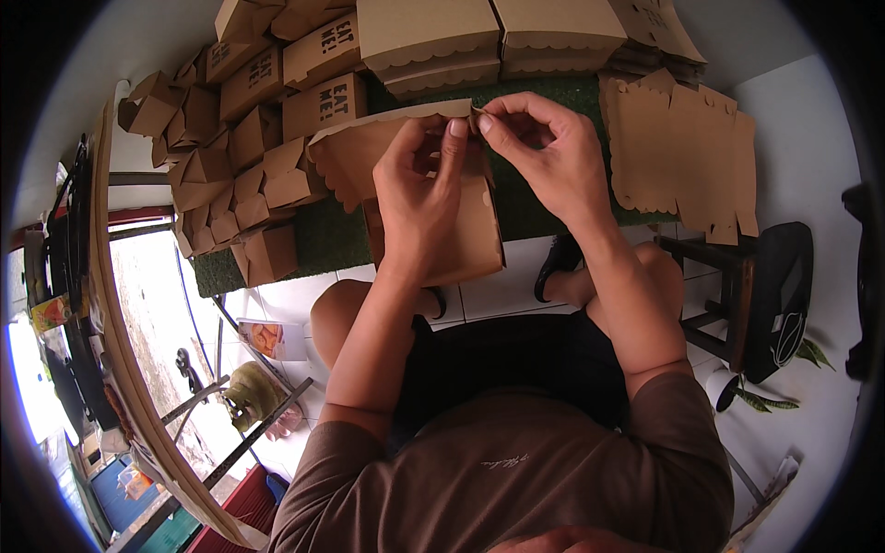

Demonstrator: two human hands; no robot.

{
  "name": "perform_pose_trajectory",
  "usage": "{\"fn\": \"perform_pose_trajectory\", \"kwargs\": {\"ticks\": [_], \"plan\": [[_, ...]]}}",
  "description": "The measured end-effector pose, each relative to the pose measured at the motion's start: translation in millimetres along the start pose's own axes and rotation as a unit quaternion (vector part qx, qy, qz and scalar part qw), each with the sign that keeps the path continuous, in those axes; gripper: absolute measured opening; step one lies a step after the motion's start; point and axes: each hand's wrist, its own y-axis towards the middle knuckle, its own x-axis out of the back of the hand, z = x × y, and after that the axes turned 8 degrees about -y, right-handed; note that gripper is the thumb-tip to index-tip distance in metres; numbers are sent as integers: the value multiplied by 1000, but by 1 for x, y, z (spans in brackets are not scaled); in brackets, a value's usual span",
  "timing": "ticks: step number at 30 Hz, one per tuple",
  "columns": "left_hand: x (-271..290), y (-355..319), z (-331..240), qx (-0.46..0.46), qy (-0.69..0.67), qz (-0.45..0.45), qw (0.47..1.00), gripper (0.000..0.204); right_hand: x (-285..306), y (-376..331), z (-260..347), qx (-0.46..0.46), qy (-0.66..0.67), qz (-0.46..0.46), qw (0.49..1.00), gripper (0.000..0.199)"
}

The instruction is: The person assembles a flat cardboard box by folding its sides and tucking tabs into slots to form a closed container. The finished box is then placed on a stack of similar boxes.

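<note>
A brown cardboard box (pixel 477 230) with a scalloped lid edge stands partly folded at the table's near edge, its lid raised. My left hand (pixel 417 189) is closed on the lid's upper edge, with the thumb lying along the inside. At the lid's right corner, my right hand (pixel 551 152) pinches a small flap between thumb and fingertips. Both sets of fingertips almost meet there. Much of the box's inside is hidden behind my left hand and wrist.
Several small folded boxes (pixel 253 83) are piled at the left of the green turf-covered table (pixel 318 235). Larger closed boxes (pixel 429 37) stand at the back. Flat cardboard blanks (pixel 682 152) lie at the right, above a dark wooden stool (pixel 714 286).
</note>
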Motion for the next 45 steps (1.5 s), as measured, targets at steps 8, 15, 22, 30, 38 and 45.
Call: {"fn": "perform_pose_trajectory", "kwargs": {"ticks": [8, 15, 22, 30, 38, 45], "plan": [[-2, 1, -3, -29, 31, -23, 999, 25, 1, -1, 2, 9, -11, 0, 1000, 21], [-1, 2, -9, -79, 105, -35, 991, 22, 2, 0, 4, 29, -20, 5, 999, 23], [-2, 1, -10, -134, 162, -57, 976, 17, 0, -1, 4, 51, -22, 4, 998, 21], [-5, 0, -5, -145, 194, -80, 967, 17, -3, -4, 6, 83, -42, -7, 996, 20], [-7, 0, 0, -167, 201, -61, 963, 18, -8, -4, 5, 117, -35, -18, 992, 17], [-9, 0, 7, -139, 167, -40, 975, 16, -10, -4, 4, 134, -30, -39, 990, 16]]}}
